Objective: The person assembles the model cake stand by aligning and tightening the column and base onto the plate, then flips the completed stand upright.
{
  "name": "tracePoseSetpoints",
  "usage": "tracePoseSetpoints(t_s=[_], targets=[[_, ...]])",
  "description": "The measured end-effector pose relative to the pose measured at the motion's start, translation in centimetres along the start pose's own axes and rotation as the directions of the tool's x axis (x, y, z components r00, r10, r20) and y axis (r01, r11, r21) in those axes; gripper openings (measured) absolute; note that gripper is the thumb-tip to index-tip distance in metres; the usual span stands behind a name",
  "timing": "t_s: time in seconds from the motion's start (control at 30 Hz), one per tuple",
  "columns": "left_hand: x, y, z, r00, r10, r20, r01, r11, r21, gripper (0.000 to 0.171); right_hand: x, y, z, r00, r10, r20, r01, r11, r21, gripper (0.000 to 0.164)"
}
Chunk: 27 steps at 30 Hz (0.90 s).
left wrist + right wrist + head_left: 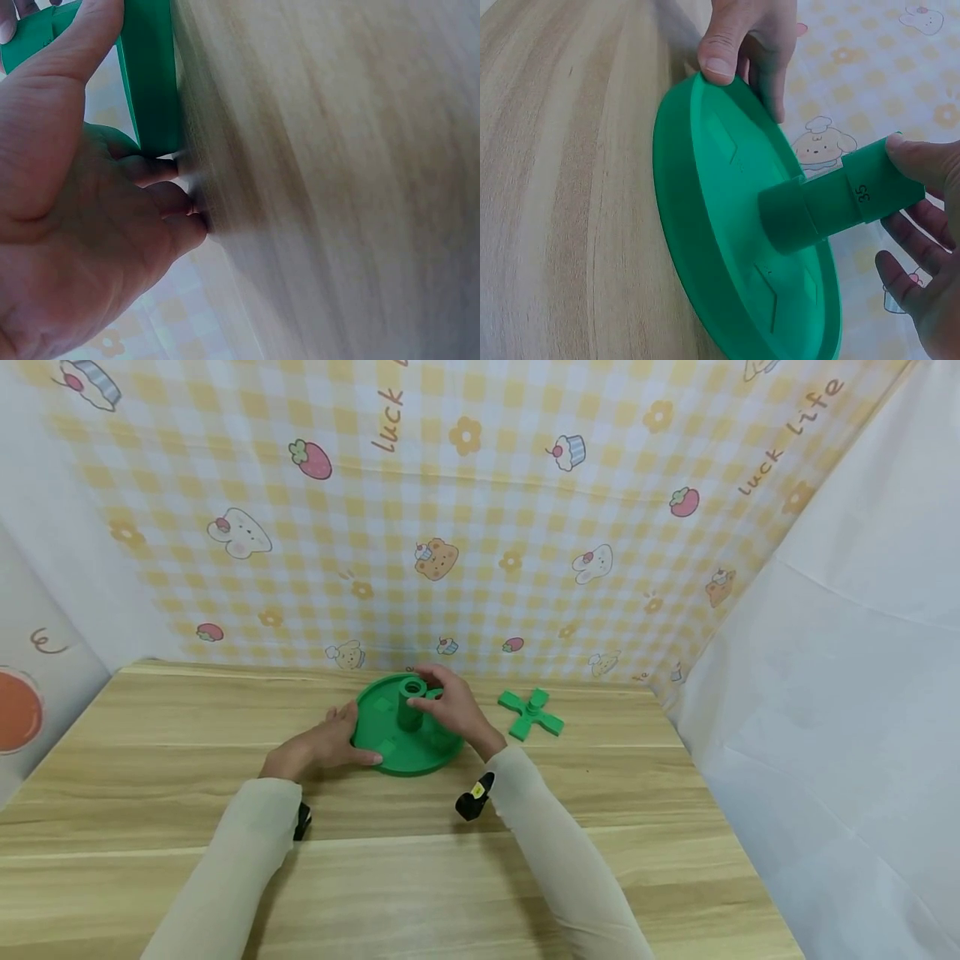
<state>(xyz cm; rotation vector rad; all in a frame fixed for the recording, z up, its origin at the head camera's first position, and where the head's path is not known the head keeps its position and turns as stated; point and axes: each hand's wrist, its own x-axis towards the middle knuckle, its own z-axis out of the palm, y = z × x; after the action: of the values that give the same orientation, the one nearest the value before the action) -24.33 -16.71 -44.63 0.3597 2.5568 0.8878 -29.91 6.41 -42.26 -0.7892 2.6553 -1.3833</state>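
Observation:
A round green tray (369, 727) with a raised rim lies on the wooden table, and a hollow green cylinder (409, 716) stands upright at its middle. In the right wrist view the cylinder (829, 202) shows a stepped wall and the number 35. My left hand (330, 741) grips the tray's left edge, thumb on the rim and fingers around the outside, as the left wrist view also shows. With thumb and fingers, my right hand (456, 703) holds the cylinder's upper end; in the right wrist view its thumb (919, 159) presses near the top edge.
Right of the tray, a green four-armed cross piece (521, 725) with a round stub at its centre lies on the table (405, 893). A yellow checked cloth (495, 518) hangs behind the table's far edge. White cloth (840, 710) hangs along the right side.

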Motion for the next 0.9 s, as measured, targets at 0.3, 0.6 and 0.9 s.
tracePoseSetpoints(t_s=[0.3, 0.6, 0.9], targets=[[-0.22, 0.26, -0.1, 1.0, -0.014, 0.008, 0.014, 1.0, -0.018, 0.119, -0.09, -0.16, -0.06, 1.0, -0.011, 0.024, 0.014, 0.996, -0.089, 0.054], [-0.02, 0.05, -0.01, 1.0, -0.017, 0.008, 0.017, 1.0, -0.007, 0.119, -0.18, 0.02, -0.71, 0.994, -0.029, 0.103, 0.031, 0.999, -0.009, 0.055], [-0.27, 0.29, -0.19, 1.0, -0.028, 0.012, 0.028, 1.0, -0.008, 0.118, -0.09, -0.16, -0.51, 0.996, -0.04, 0.076, 0.044, 0.997, -0.06, 0.053]])
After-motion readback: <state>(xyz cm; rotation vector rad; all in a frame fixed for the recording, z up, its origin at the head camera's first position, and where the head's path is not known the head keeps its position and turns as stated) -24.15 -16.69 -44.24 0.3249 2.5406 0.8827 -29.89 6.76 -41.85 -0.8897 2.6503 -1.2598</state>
